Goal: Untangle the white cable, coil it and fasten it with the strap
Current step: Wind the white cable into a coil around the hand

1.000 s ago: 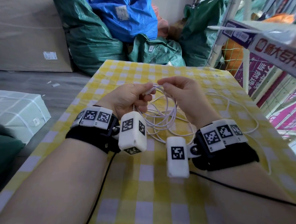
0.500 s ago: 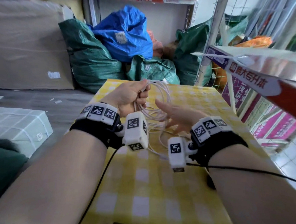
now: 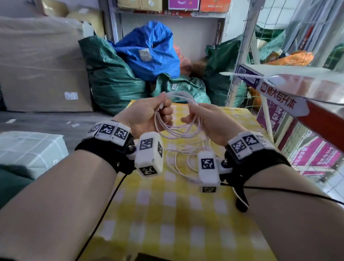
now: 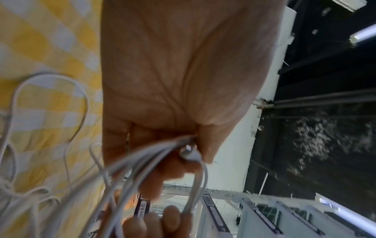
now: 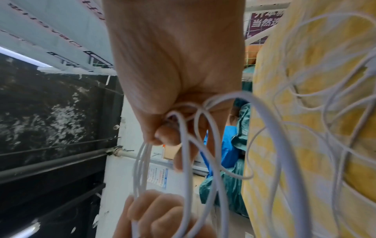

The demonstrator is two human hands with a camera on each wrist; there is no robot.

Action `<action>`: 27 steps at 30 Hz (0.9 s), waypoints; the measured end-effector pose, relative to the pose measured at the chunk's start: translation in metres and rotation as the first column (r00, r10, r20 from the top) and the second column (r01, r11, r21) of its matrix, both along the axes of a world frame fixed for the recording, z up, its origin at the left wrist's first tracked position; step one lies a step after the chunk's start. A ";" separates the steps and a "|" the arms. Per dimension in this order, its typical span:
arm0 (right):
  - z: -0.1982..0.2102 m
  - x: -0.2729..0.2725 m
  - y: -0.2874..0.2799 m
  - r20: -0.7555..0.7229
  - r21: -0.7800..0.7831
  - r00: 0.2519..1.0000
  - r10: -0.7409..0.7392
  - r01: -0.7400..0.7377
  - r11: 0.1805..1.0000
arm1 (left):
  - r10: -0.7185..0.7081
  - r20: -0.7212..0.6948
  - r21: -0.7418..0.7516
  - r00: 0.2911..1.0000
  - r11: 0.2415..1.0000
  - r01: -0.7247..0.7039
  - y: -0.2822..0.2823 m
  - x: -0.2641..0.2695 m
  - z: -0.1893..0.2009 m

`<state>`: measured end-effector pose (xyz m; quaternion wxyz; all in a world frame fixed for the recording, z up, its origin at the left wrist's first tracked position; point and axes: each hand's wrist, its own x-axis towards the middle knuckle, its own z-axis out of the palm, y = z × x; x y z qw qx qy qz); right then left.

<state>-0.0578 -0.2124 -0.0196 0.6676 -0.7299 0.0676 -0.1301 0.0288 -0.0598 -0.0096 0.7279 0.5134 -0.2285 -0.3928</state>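
The white cable (image 3: 174,128) hangs in several loops between my two hands, above the yellow checked table (image 3: 181,222). My left hand (image 3: 164,109) grips the top of the bundle in a fist. In the left wrist view a connector plug (image 4: 189,154) sticks out by the thumb of the left hand (image 4: 154,145). My right hand (image 3: 193,109) pinches strands just right of it; in the right wrist view the right hand (image 5: 173,128) has loops (image 5: 203,145) running over its thumb and fingers. The slack cable (image 3: 185,157) trails onto the cloth. I cannot pick out a strap.
Green sacks (image 3: 113,81) and a blue sack (image 3: 150,49) are piled behind the table. A wire rack with a red-and-white shelf edge (image 3: 291,98) juts in close on the right. Cardboard boxes (image 3: 39,64) and a wrapped white box (image 3: 23,150) stand at the left.
Both hands have lifted the loops off the table. The right hand, open under the loops half a second ago, now pinches the cable beside the left hand.
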 end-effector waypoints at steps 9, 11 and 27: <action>0.055 -0.046 0.031 0.031 -0.434 0.997 0.076 -0.055 0.899 | -0.151 0.361 0.329 0.920 0.944 0.026 0.025 -0.048 0.059; 0.066 -0.056 0.039 0.025 -0.451 0.993 0.117 -0.093 0.888 | -0.184 0.381 0.400 0.906 0.916 0.018 0.026 -0.057 0.069; 0.081 -0.099 0.007 -0.254 -0.916 0.906 -0.338 -0.114 0.385 | 0.180 0.387 0.274 0.905 0.914 -0.299 0.078 -0.049 0.092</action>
